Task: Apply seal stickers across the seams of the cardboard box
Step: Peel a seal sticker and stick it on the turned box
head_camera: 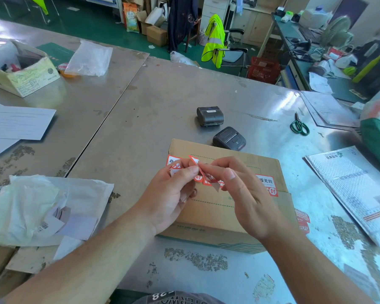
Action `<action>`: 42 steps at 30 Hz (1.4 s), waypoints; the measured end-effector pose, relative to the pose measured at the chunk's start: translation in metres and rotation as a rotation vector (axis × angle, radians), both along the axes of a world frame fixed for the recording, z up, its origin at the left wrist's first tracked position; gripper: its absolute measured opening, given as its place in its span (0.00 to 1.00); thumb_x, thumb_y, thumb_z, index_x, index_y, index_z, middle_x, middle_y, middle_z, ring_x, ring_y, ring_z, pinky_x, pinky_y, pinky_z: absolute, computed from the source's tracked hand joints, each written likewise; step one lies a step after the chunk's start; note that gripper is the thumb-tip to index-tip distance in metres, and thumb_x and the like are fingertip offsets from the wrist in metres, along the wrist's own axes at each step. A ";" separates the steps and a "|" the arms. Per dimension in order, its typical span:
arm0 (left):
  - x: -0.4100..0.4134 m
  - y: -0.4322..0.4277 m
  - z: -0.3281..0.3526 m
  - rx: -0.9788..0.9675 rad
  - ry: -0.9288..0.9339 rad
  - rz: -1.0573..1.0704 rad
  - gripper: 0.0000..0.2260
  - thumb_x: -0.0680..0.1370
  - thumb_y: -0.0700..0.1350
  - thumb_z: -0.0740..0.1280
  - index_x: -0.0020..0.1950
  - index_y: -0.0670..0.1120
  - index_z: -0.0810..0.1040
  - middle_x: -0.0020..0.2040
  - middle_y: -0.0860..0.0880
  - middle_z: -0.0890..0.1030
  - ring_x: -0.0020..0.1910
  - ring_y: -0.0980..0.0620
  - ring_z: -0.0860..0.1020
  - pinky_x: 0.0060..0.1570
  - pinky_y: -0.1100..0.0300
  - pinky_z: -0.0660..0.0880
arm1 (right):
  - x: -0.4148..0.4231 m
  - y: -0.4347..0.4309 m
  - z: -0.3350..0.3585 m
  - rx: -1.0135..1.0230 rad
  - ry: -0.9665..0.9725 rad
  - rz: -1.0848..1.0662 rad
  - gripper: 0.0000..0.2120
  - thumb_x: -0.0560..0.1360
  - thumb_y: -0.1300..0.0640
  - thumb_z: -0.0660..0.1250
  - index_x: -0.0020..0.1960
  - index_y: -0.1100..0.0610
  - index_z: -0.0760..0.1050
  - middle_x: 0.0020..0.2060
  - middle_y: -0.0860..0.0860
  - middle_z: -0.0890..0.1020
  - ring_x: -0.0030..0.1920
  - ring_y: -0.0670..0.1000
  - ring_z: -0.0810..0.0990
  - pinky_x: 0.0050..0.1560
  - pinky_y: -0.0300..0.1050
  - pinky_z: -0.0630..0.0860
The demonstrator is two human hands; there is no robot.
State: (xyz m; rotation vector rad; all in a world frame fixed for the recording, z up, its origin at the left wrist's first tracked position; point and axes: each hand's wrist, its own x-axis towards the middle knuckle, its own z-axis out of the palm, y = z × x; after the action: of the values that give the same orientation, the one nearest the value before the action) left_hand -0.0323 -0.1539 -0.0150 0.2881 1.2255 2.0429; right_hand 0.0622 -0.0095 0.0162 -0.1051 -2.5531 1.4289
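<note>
My left fingers (188,172) and right fingers (215,170) meet above the box, both pinched on one red-and-white sticker (203,175) that is partly curled, a pale flap hanging from its lower edge; whether that flap is backing I cannot tell. The left hand (169,198) also has pale paper scraps tucked against its palm. The right hand (250,198) comes in from the other side, thumb on top. Directly beneath them lies the box (219,216), closed, flat on the surface (162,102), its centre seam running left to right under my hands. One sticker already sits at the box's left end (172,161) and another at its right end (268,185), each red-bordered with printed characters. Just beyond the box's far edge is a black printer (229,138), nearly touching it, and a second black printer (210,116) stands a little farther back. Green-handled scissors (299,126) lie well off to the right. On the right, near the box, rests a white mailer (355,191) with more red stickers (303,222) on the surface between it and the box. To the left, a white bag (37,207) holds paper scraps. Farther left are sheets of paper (18,123) and an open carton (20,69).
</note>
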 end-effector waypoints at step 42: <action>-0.004 0.007 0.017 -0.234 0.325 0.021 0.05 0.75 0.42 0.67 0.40 0.43 0.78 0.31 0.56 0.78 0.27 0.62 0.71 0.30 0.72 0.66 | 0.001 0.004 0.002 0.142 0.133 0.009 0.25 0.83 0.50 0.48 0.49 0.59 0.82 0.56 0.48 0.83 0.61 0.51 0.80 0.57 0.51 0.75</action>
State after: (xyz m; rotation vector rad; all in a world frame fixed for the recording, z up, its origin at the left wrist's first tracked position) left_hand -0.0364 -0.1470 0.0023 0.5106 1.6548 1.8954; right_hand 0.0635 -0.0059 0.0179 0.0228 -2.5378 1.2096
